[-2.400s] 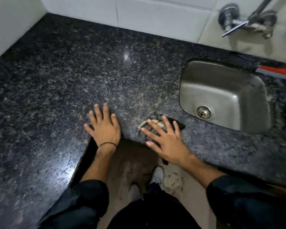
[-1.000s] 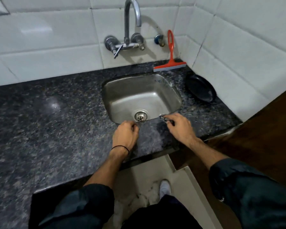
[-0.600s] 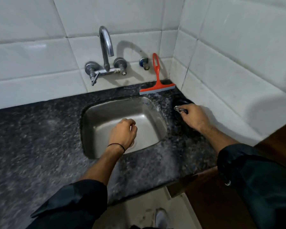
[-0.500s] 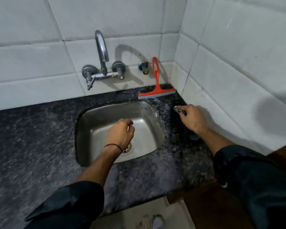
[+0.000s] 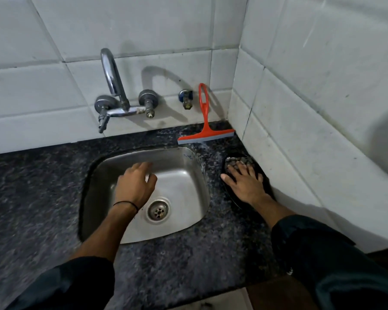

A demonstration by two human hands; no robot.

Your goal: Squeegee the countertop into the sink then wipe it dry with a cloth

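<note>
A red squeegee stands on the dark speckled countertop behind the steel sink, its handle leaning on the tiled wall. A checked cloth lies on a black dish to the right of the sink. My right hand rests flat on the cloth with its fingers spread, covering most of it. My left hand hovers over the sink basin, fingers loosely apart, holding nothing.
A chrome tap with two valves juts from the back wall above the sink. A small angle valve sits beside the squeegee handle. White tiled walls meet in the corner at the right. The counter's front edge is near my sleeves.
My view swung from the left counter to the sink corner. My right hand carried the cloth pinched in its fingers to the black dish and now lies flat on it. My left hand moved over the sink.
</note>
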